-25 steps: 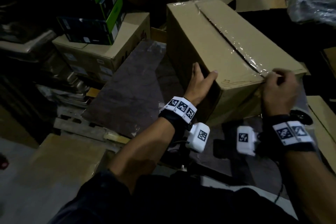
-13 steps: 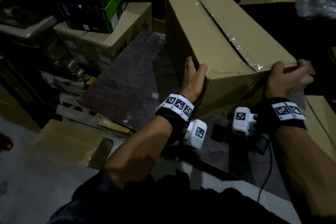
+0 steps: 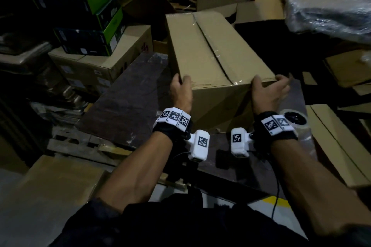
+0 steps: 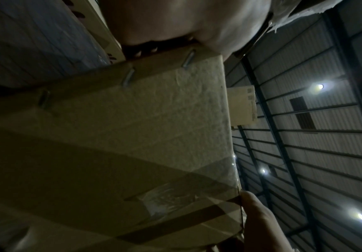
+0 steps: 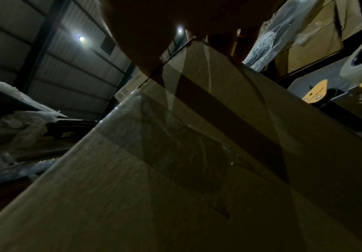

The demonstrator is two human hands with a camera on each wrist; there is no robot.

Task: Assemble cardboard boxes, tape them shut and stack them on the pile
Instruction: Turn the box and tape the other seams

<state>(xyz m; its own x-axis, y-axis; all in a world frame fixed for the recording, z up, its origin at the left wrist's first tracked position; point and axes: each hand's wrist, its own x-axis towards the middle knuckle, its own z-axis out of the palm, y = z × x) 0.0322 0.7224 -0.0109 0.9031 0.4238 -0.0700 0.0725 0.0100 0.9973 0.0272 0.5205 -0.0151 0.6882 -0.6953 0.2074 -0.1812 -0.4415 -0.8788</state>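
One large cardboard box point(image 3: 212, 62) sits closed on a dark tabletop point(image 3: 124, 106), its two top flaps meeting along a centre seam sealed with clear tape point(image 3: 212, 50) that runs down over the near end. Both hands clamp the box at its near top corners, well apart from each other: the left hand point(image 3: 180, 90) wraps the near left corner with the thumb on top and the fingers down the side, and the right hand point(image 3: 267, 92) curls over the near right corner with the fingers spread along the top edge. From the left wrist view, metal staples point(image 4: 130, 76) show along one flap edge of the box, and clear tape lies across the end panel. What the box holds cannot be seen. Just beside the right wrist, a roll of clear tape point(image 3: 297, 122) rests on the tabletop. To the left, a stack of black and green cartons point(image 3: 90, 12) stands on another closed brown carton point(image 3: 100, 66). Flattened cardboard point(image 3: 337, 142) lies to the right, and a bundle wrapped in clear plastic point(image 3: 329, 10) sits at the upper right. More loose cardboard and cartons are heaped behind.
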